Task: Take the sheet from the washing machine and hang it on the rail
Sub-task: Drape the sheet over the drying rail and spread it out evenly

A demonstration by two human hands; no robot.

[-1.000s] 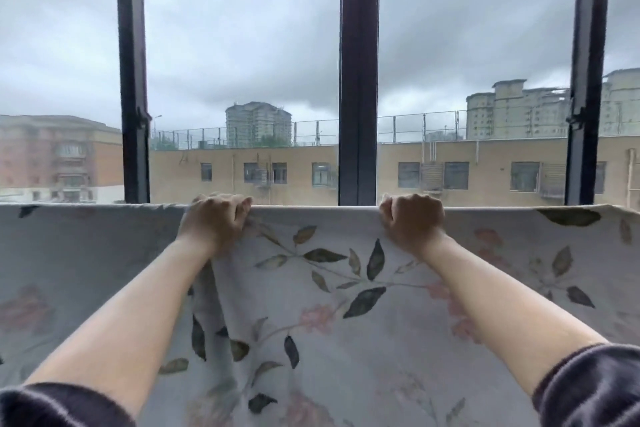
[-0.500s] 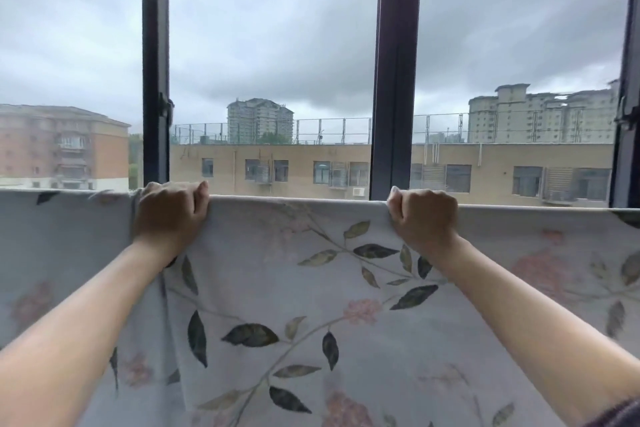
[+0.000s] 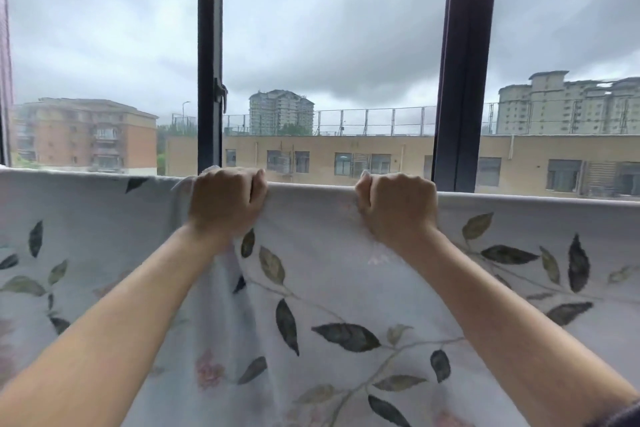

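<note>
Leaf-print sheet [image 3: 346, 288] spans frame bottom, draped below dark-framed window [image 3: 464, 62]; grey sky, buildings outside. Left hand [image 3: 225, 199] and right hand [image 3: 398, 206] each clench its top edge, mid-frame.

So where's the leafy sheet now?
In the head view, the sheet fills the lower half, stretched in front of the window frame, its top edge gripped by the left hand and the right hand.

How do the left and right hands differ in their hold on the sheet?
Below the left hand the sheet gathers into a deep vertical fold; below the right hand it lies nearly smooth. The left hand sits below a window bar, the right hand beside one. Both grip the sheet's top edge in fists.
</note>
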